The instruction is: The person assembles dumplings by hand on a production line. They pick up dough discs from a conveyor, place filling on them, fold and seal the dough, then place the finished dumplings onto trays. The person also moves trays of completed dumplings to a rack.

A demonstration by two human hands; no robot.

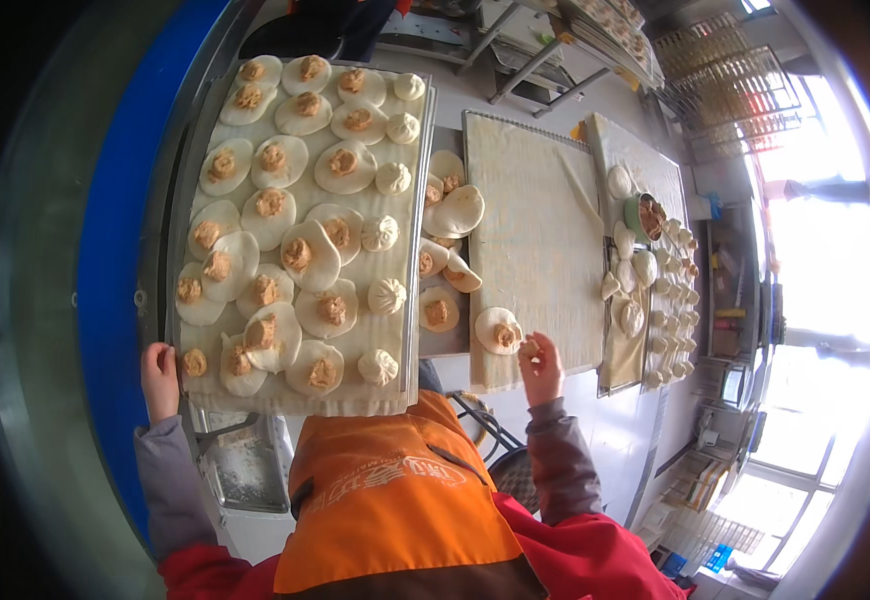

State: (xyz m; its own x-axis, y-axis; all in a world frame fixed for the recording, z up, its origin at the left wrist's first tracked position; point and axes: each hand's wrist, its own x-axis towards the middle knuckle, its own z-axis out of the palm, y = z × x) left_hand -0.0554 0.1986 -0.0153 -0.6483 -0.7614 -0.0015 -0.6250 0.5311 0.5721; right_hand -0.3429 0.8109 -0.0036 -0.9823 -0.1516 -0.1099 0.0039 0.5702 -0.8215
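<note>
My left hand [160, 378] grips the near left corner of a cloth-lined tray [255, 400] covered with round dough wrappers topped with brown filling [300, 255]; a column of several pleated buns [387, 295] runs down the tray's right side. My right hand [540, 365] is closed around a small piece of dough with filling, just right of a filled wrapper [498, 330] lying on the near corner of a second cloth-lined tray [540, 240].
More filled wrappers [450, 210] lie in the gap between the two trays. Farther right, a third tray [645, 280] carries shaped buns and a green bowl of filling [645, 215]. Wire racks [725, 90] stand at the back. A blue rim [115, 250] borders the left.
</note>
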